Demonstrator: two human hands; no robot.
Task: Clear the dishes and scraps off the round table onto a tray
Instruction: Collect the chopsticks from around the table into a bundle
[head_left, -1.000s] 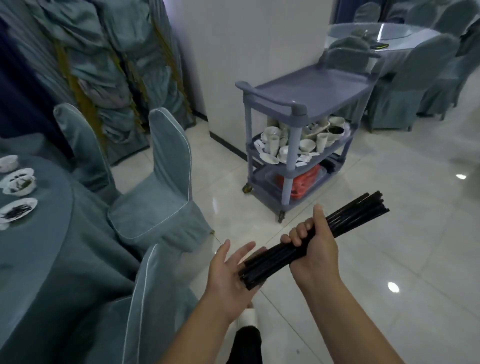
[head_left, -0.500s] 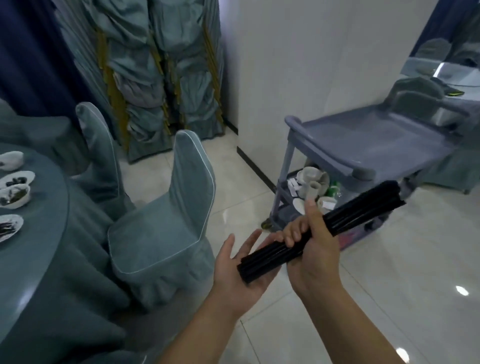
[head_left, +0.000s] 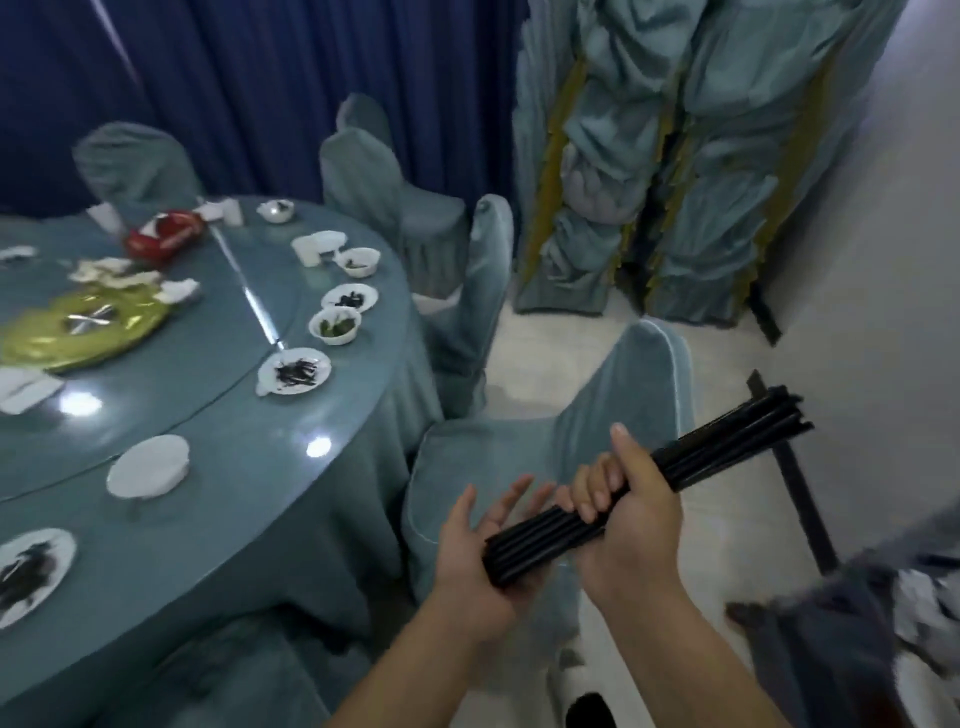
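My right hand (head_left: 631, 514) grips a bundle of black chopsticks (head_left: 727, 452) around its middle. The bundle slants up to the right. My left hand (head_left: 478, 561) lies flat with straight fingers against the bundle's lower end. To the left stands the round table (head_left: 234, 483) under a teal cloth. On it sit several white plates and bowls with dark scraps, among them a plate (head_left: 293, 371), a bowl (head_left: 335, 325) and an upturned white dish (head_left: 148, 465). Farther in lie a gold platter (head_left: 78, 327), crumpled napkins and a red packet (head_left: 163, 234).
Teal-covered chairs ring the table; one chair (head_left: 519, 467) stands right under my hands. Stacked chair covers (head_left: 649, 156) lean against a blue curtain at the back. A blurred grey cart edge (head_left: 857, 623) shows at lower right. Pale tiled floor lies between.
The view has swung left from the grey cart to the round table. Both hands keep the same hold on the chopstick bundle.
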